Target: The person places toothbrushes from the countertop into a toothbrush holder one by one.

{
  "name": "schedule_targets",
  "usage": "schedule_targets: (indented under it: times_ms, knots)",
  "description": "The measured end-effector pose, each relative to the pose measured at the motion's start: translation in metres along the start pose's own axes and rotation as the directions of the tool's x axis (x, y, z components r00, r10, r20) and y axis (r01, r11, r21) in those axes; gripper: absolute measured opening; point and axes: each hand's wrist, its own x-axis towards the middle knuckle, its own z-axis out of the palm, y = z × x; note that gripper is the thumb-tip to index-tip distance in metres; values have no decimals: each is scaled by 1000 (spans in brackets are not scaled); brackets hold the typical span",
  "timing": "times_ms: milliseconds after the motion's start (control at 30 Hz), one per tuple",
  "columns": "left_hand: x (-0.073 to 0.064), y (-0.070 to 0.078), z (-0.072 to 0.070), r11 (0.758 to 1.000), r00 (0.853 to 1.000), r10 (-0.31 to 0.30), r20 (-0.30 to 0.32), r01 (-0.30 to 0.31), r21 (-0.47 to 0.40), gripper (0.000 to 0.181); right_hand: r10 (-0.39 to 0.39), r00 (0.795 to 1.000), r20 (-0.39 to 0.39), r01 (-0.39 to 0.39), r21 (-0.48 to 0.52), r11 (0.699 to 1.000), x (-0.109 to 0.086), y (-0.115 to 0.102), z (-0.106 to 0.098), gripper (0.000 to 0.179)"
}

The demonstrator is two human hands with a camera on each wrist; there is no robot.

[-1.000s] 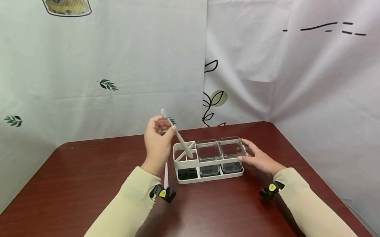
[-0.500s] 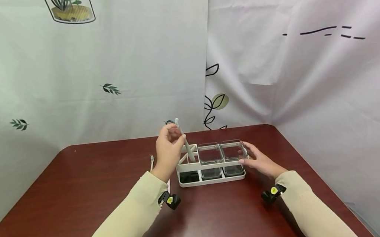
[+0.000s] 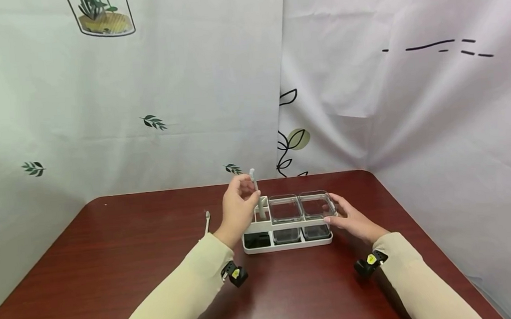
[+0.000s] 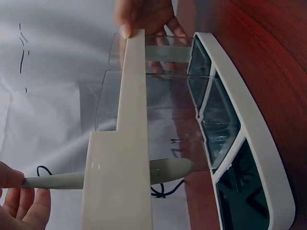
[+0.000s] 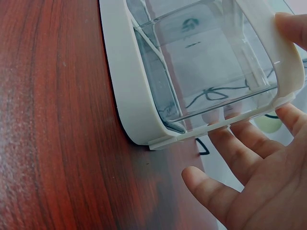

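A white toothbrush holder (image 3: 256,227) stands on the table. Its upper frame carries two clear cups (image 3: 285,209) and a divided slot section at the left. My left hand (image 3: 234,208) pinches a grey-green toothbrush (image 4: 67,181) near its head, between thumb and fingers. In the left wrist view the handle passes down through the upper frame, its rounded end hanging above the dark base. My right hand (image 3: 352,219) grips the holder's right end, thumb on the front of the frame (image 5: 280,48) and fingers behind it. The lower fingers spread loosely in the right wrist view.
Another toothbrush (image 3: 207,222) lies on the dark red table (image 3: 145,248) left of the holder, partly hidden by my left forearm. A pale printed curtain (image 3: 204,83) hangs behind the table and along its right side.
My left hand has moved right and down with the toothbrush, which went from slanting over the slots to nearly upright inside one. My right hand keeps its grip on the holder.
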Motion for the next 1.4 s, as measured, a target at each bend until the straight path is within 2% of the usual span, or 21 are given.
schedule_targets:
  times_ms: [167, 333, 600, 833, 1400]
  knots:
    - [0, -3, 3, 999, 1000, -9, 25, 8, 39, 29, 7, 1000, 2, -7, 0, 1000, -1, 0, -1, 78]
    - [0, -6, 5, 998, 998, -44, 33, 42, 53, 29, -3, 1000, 9, 3, -1, 1000, -1, -1, -1, 77]
    - [-3, -8, 9, 987, 998, -47, 40, 41, 156, 28, 13, 1000, -1, -13, 0, 1000, -1, -3, -1, 79]
    - [-7, -8, 12, 986, 994, -73, 85, 60, 155, 27, -6, 1000, 2, 6, -1, 1000, -3, -2, -1, 78]
    - [-6, -12, 18, 979, 994, -58, 92, 38, 203, 23, -7, 1000, 9, 7, 14, 1000, -4, -1, 0, 77]
